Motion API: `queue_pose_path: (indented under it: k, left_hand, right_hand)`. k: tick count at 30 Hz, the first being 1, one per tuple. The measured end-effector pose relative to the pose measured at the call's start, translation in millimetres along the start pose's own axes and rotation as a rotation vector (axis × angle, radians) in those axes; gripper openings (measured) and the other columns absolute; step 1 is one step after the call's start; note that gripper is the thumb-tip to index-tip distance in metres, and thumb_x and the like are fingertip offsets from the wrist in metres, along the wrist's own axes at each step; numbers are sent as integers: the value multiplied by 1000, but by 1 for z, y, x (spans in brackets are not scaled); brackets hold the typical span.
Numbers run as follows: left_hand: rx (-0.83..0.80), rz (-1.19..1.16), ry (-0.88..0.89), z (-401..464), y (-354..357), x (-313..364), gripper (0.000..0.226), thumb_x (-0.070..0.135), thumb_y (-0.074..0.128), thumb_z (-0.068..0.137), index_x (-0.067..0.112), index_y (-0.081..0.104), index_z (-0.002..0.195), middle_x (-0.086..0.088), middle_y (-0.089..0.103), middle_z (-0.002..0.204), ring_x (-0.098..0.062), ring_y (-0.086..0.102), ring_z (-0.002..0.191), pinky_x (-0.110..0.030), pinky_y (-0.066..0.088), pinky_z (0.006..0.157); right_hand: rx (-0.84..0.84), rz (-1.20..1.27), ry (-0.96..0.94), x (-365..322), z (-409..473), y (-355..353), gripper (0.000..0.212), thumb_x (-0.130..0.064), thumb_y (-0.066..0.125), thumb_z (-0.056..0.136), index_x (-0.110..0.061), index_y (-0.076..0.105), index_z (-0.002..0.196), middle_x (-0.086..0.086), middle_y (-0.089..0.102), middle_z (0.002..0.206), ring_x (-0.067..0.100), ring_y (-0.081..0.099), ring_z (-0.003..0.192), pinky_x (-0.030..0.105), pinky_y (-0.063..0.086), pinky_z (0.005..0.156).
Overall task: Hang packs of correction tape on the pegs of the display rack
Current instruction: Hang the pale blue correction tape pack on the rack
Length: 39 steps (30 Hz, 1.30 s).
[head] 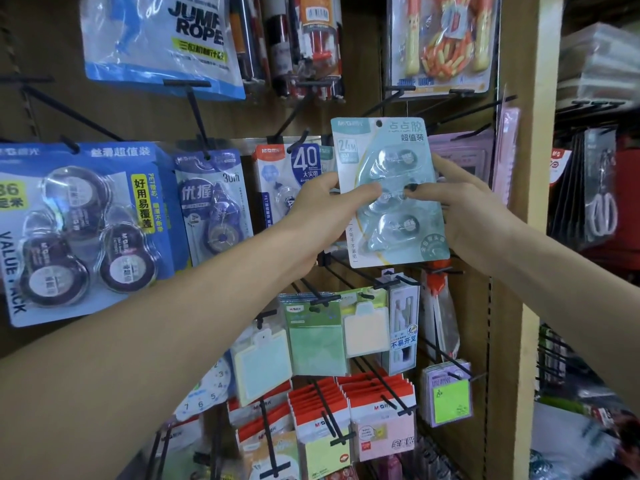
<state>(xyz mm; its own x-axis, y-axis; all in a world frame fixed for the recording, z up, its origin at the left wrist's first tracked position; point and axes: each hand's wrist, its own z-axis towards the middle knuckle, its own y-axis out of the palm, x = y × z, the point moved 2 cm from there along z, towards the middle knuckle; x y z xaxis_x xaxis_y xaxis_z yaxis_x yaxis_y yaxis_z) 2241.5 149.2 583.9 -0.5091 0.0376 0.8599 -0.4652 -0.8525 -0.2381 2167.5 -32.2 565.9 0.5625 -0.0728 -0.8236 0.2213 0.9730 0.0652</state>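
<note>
Left hand (311, 216) and right hand (460, 206) clamp the pack (388, 192) by its sides, leaving its top hole clear for a peg (384, 102).

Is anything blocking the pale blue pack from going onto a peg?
Nothing visible does. Both the left hand and right hand hold the pack, its hanging hole uncovered, with bare pegs just above it.
</note>
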Motion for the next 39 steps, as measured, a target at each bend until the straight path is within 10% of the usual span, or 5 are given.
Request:
queue_pose_path:
  k: [39]
  left_hand:
    - [43,94,16,11,0,-8,9,31,73,97,30,74,106,8,79,111,-13,75,104,-39,59,101]
  right_hand:
    - [139,-29,69,21,15,-8,51,-10,70,93,-30,63,139,5,77,124,29,78,106,51,63,87]
